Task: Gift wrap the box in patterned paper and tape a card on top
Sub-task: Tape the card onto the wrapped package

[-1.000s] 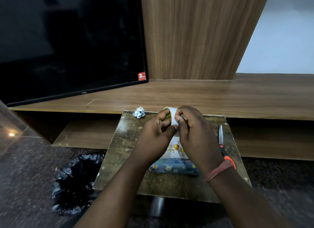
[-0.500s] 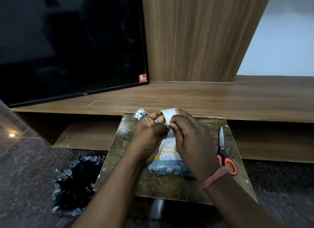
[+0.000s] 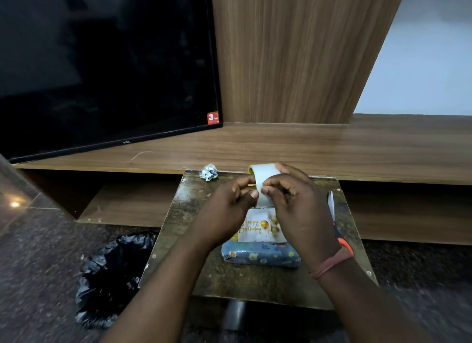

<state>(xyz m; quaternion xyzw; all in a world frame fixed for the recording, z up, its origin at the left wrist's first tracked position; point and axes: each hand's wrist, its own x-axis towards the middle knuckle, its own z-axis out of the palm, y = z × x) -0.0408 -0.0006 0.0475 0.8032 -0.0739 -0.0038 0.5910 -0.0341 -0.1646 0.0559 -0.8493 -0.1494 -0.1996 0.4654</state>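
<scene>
tape roll lifted slightly | both hands pinch it | above card

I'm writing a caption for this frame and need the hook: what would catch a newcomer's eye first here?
Both hands, left hand and right hand, grip a roll of clear tape at the centre, above the small worn table. Beneath them lies the blue patterned wrapped box with a white "Happy Birthday" card on top. A big black television screen fills the upper left.

Left hand and right hand raised together at centre, fingers curled, thumbs and forefingers pinching; forearms converging from below.
</scene>
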